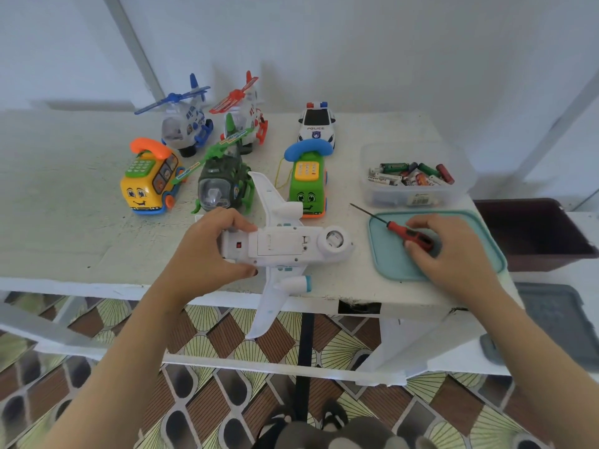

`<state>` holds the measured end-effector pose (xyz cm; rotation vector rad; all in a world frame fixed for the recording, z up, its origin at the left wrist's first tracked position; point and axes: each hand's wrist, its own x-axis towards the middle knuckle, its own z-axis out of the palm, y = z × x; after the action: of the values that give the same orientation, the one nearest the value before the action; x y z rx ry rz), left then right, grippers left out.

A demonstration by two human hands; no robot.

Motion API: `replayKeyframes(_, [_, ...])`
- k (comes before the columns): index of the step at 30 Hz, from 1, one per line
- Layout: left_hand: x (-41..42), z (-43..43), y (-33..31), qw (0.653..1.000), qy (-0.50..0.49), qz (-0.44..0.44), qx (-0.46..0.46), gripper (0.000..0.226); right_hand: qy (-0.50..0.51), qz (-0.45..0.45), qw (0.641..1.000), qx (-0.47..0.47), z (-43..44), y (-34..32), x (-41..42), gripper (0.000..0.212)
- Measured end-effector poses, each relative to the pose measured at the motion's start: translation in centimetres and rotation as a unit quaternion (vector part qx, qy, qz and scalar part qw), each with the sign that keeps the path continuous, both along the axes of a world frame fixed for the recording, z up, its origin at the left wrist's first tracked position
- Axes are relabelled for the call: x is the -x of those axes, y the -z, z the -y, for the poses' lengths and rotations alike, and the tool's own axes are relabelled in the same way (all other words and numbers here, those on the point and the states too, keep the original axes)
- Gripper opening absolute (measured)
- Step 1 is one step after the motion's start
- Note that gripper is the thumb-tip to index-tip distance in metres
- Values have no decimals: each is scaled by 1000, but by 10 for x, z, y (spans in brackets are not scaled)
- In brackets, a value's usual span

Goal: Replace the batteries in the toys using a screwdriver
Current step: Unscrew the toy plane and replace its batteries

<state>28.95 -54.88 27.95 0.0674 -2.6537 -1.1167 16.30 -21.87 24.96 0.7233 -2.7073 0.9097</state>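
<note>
Fingers (pixel 241 225) of left hand (pixel 207 247): curled round the tail end of the white toy airplane (pixel 282 247), gripping it.
Fingers (pixel 421 223) of right hand (pixel 453 254): curled over the screwdriver (pixel 397 227), pinching its handle against the thumb.

Hidden: airplane's tail under the left hand; rear of the red-and-black screwdriver handle under the right; green helicopter (pixel 220 183) partly behind a wing. Sticker on the clear battery box (pixel 418 196) is too small to read.

Writing: "POLICE" on the police car (pixel 316 124); one battery seems to read "Heybright".

Airplane: belly up on the tabletop (pixel 64 222) at its front edge, nose to the right, near wing overhanging. Rectangular battery cover in place, small red switch beside it, round housing at the nose.

Screwdriver: lying on the teal lid (pixel 389 264), thin shaft pointing up-left past its rim.
</note>
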Motion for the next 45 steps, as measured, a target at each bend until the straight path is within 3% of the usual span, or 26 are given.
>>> replayKeyframes(3, [-10, -8, 0, 998, -15, -23, -49, 47, 11, -52, 998, 35, 8, -2, -4, 30])
replayKeyframes(7, [-26, -20, -10, 992, -45, -58, -104, 55, -5, -39, 991, 130, 27, -11, -13, 24])
replayKeyframes(9, [-30, -23, -25, 987, -42, -114, -104, 50, -23, 22, 982, 185, 38, -20, -16, 20])
replayKeyframes(10, [-32, -23, -34, 985, -35, -144, -92, 47, -37, 94, 969, 227, 46, -28, -18, 20])
replayKeyframes(11, [-32, -23, -44, 983, -26, -168, -70, 44, -55, 199, 938, 278, 55, -36, -19, 24])
replayKeyframes(12, [-33, -23, -52, 981, -16, -187, -40, 41, -78, 324, 882, 333, 63, -44, -19, 32])
replayKeyframes(14, [-35, -23, -65, 976, -2, -216, 30, 37, -138, 543, 730, 391, 76, -59, -17, 50])
replayKeyframes(16, [-37, -21, -72, 968, -4, -234, 90, 35, -217, 655, 615, 382, 85, -69, -10, 53])
replayKeyframes(18, [-38, -16, -75, 960, -16, -245, 134, 33, -287, 692, 572, 335, 96, -77, -4, 51])
replayKeyframes(22, [-44, 5, -74, 945, -39, -257, 200, 33, -334, 687, 585, 273, 125, -90, 3, 54])
replayKeyframes(25, [-45, 28, -77, 940, -94, -259, 200, 36, -340, 669, 597, 284, 152, -98, -1, 55])
replayKeyframes(30, [-42, 83, -90, 896, -167, -318, 262, 48, -381, 622, 612, 307, 214, -117, -15, 58])
replayKeyframes(32, [-41, 108, -95, 894, -162, -325, 263, 53, -355, 601, 632, 335, 246, -127, -24, 42])
replayKeyframes(34, [-39, 130, -101, 913, -171, -309, 204, 53, -338, 569, 666, 344, 280, -134, -31, 37])
replayKeyframes(36, [-35, 153, -109, 925, -207, -283, 144, 50, -319, 513, 725, 331, 317, -137, -36, 47])
replayKeyframes(38, [-27, 178, -114, 943, -186, -267, 73, 43, -295, 478, 759, 329, 355, -138, -41, 54])
replayKeyframes(41, [-14, 216, -117, 951, -142, -230, -150, 53, -274, 470, 766, 343, 412, -135, -49, 48])
replayKeyframes(45, [-7, 258, -97, 934, -198, -184, -235, 44, -210, 454, 777, 382, 484, -115, -60, 43])
